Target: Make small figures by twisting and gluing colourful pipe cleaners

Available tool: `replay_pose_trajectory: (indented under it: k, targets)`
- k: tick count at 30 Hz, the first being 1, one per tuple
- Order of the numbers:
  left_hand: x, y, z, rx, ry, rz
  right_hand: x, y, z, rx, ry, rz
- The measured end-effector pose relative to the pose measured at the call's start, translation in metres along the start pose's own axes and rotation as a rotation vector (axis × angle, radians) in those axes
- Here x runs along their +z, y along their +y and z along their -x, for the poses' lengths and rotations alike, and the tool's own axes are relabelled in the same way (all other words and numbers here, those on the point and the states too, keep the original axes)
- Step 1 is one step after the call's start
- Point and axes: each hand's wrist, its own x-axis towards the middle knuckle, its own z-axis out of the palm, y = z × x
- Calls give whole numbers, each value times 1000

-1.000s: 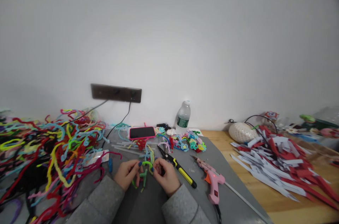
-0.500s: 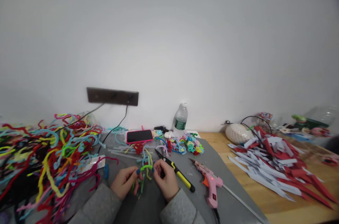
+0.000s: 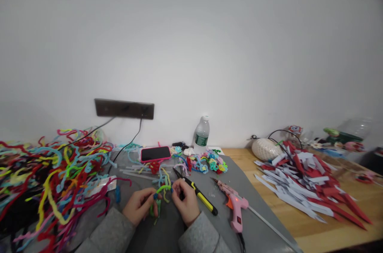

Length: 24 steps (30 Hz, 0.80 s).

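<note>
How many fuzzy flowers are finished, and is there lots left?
Done: a cluster of small colourful pipe-cleaner flowers lies near the clear plastic water bottle. In hand: the left hand and right hand bend a green pipe cleaner. Left: a big tangled pile of loose colourful pipe cleaners. I cannot count the flowers.

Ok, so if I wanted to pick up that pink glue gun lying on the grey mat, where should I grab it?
Probably by the handle. The pink plastic glue gun lies flat on the grey felt mat, nozzle pointing up-left toward the wall, handle toward the near edge. Come from the near right side, where the mat is bare. Keep off the orange nozzle end: a red light glows on the body, so it may be hot.
</note>
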Motion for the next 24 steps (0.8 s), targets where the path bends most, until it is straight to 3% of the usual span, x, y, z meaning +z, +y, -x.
replay_pose_trajectory:
  k: [13, 18, 24]
  targets:
    - [0, -1, 1, -15, -2, 46, 0, 0, -1, 25, -28, -21]
    - [2, -2, 2, -9, -61, 91, -1, 0, -1, 25, -38, -48]
    - [3, 5, 3, -18, -68, 111, -3, 3, -2, 64, 35, -88]
